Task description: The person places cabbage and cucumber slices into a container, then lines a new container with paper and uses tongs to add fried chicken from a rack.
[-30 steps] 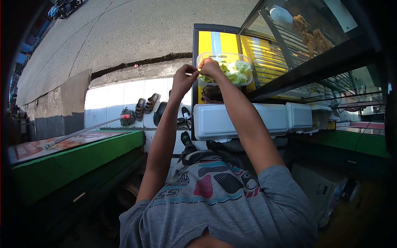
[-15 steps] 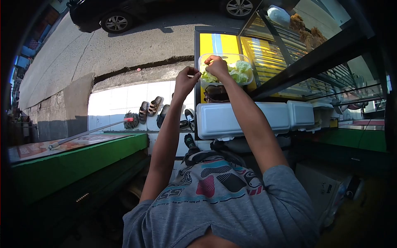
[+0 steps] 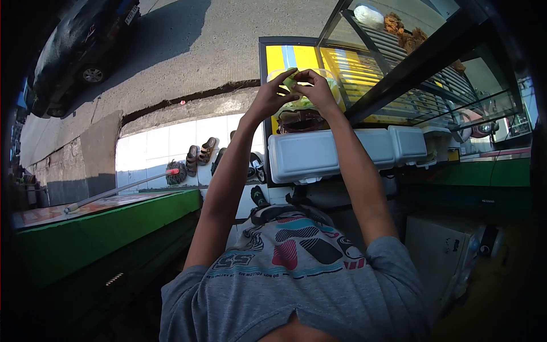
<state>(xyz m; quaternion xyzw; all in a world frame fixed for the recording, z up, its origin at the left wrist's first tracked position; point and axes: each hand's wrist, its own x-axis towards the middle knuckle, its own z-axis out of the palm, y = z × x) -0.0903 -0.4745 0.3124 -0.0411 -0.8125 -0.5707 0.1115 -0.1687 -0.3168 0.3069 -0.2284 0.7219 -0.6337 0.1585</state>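
Street stall, pavement and road beyond, green counter on the left w/ open floor beside it. Both hands up over the clear tub of lettuce above the white foam boxes: left hand and right hand pinch one green leaf together. Glass display case crowds the right edge.

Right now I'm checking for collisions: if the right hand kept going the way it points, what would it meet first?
Probably the left hand, whose fingertips it already nearly touches over the clear tub of lettuce. Right hand; depth is unclear.
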